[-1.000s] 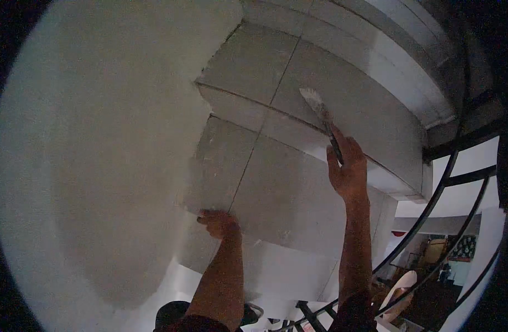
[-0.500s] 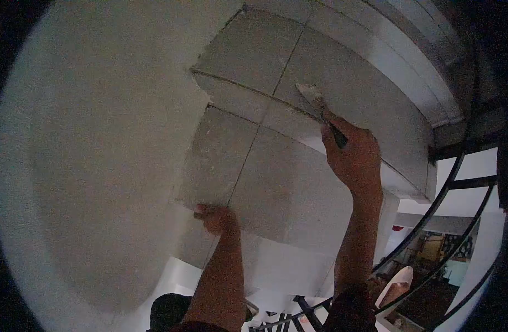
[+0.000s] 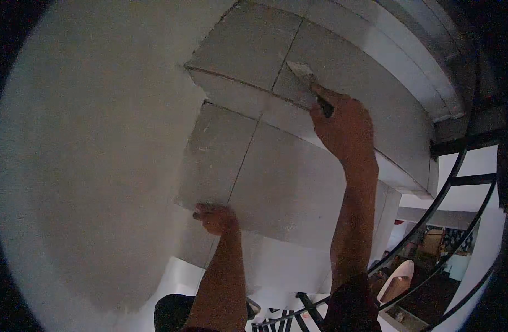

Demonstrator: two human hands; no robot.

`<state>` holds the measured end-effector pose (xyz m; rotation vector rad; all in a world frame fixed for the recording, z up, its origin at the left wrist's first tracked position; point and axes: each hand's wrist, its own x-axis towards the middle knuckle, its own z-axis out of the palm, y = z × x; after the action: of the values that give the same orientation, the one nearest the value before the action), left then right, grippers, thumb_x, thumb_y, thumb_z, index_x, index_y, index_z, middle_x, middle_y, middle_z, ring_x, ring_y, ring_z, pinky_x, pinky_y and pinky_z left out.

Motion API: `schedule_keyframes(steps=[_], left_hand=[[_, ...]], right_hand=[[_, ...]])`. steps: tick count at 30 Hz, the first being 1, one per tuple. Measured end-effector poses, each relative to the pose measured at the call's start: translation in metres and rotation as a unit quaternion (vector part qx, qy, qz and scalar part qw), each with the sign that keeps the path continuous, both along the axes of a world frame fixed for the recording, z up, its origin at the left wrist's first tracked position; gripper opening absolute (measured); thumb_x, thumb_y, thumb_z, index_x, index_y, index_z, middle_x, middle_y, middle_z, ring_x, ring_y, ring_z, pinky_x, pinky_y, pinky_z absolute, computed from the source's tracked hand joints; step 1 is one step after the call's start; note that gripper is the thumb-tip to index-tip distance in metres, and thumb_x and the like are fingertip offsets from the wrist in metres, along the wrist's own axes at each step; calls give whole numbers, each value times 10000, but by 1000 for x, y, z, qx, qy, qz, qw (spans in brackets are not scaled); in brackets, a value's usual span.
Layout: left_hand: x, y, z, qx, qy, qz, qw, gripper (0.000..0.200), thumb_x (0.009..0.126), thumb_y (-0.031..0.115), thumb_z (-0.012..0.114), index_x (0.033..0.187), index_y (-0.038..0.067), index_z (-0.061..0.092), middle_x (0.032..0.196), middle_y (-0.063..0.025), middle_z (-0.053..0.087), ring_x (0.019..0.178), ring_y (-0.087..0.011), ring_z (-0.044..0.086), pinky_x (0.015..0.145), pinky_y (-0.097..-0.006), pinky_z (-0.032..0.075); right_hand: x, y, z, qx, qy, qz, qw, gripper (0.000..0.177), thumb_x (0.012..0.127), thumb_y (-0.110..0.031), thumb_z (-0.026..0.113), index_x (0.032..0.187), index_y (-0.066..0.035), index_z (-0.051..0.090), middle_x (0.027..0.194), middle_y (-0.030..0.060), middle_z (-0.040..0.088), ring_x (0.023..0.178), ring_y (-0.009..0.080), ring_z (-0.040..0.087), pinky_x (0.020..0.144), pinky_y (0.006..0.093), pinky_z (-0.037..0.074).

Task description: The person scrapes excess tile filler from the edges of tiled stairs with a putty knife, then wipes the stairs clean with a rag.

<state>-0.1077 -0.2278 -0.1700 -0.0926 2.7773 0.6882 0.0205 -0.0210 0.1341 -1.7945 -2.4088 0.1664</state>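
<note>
My right hand point(image 3: 342, 124) is closed around the dark handle of a putty knife point(image 3: 302, 71). The knife's pale, smeared blade points up and left, over the upper tiled step point(image 3: 353, 72) and close to its joint line. Lower down, my left hand point(image 3: 215, 220) rests at the front edge of the lower tiled step point(image 3: 298, 171), its fingers curled in; I cannot tell whether they hold anything. Small pale marks show on the lower tread near the wall.
A plain wall point(image 3: 110, 138) fills the left side, meeting the steps along a ragged edge. More steps point(image 3: 397, 50) curve away at the upper right. A black metal railing point(image 3: 453, 193) runs along the right, with a lower floor area seen through it.
My right hand has moved up and slightly left with the putty knife, bringing the blade nearer the tile joint. My left hand stays at the step edge.
</note>
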Motion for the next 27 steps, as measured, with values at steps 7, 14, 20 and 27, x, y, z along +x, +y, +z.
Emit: schedule_keyframes(steps=[7,14,20,27], left_hand=[[-5,-2,-12,-37,32,22,999,603,1072,496,246,1282,-35,435,993,-307,685,919,-481,687,769,-603,583],[-10,-9,-7,5,35,17,999,611,1069,496,244,1344,-26,402,1032,-342,661,950,-519,665,798,-619,572],[-14,-6,10,0,-28,41,999,639,1065,505,234,1377,-38,356,1036,-348,655,954,-526,659,802,-620,568],[-9,-7,12,61,-27,49,997,649,1061,516,228,1360,-47,352,1016,-357,650,949,-510,666,789,-620,569]], right_hand=[[-5,-12,0,38,33,-13,999,371,907,-237,656,1261,-138,702,1138,189,707,1047,348,681,951,460,512],[-2,-27,15,21,23,2,1000,398,890,-264,702,1259,-113,697,1104,191,707,1043,353,673,959,446,506],[-12,16,-19,125,43,75,988,333,886,-326,634,1147,-139,724,1053,176,700,983,376,670,893,506,537],[-26,-16,-14,19,55,4,998,392,892,-219,647,1270,-132,695,1154,196,692,1036,362,677,965,457,512]])
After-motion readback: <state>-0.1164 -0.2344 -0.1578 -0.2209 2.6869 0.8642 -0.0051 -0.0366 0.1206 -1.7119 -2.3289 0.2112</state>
